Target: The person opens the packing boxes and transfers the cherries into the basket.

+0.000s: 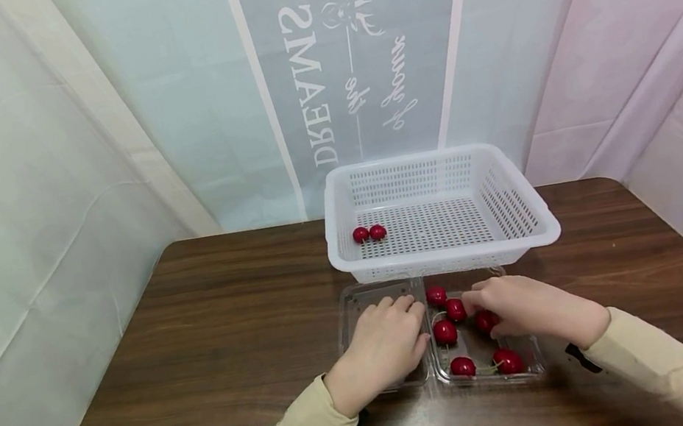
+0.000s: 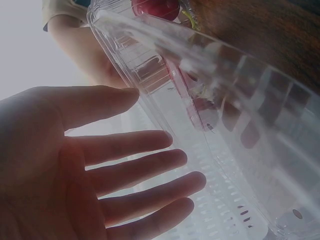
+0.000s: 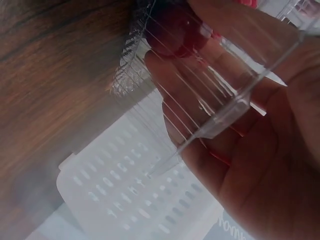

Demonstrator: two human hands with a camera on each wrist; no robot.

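Note:
A clear plastic clamshell box (image 1: 488, 377) lies open on the table, several red cherries (image 1: 445, 332) with green stems in its right half. My right hand (image 1: 520, 307) reaches into that half and pinches a cherry (image 3: 177, 31) between thumb and fingers; the box wall shows in front of them in the right wrist view. Over the box's left half, the lid (image 1: 356, 307), is my left hand (image 1: 379, 345). Its fingers (image 2: 140, 172) are spread, nearly straight, and hold nothing. Just behind the box stands a white perforated basket (image 1: 449, 255) with two cherries (image 1: 369, 234) at its left side.
Dark wood-grain table (image 1: 216, 352) extends to both sides of the box. A hanging cloth (image 1: 356, 91) with mirrored lettering closes off the back, and pale sheets (image 1: 14, 220) hang along the sides.

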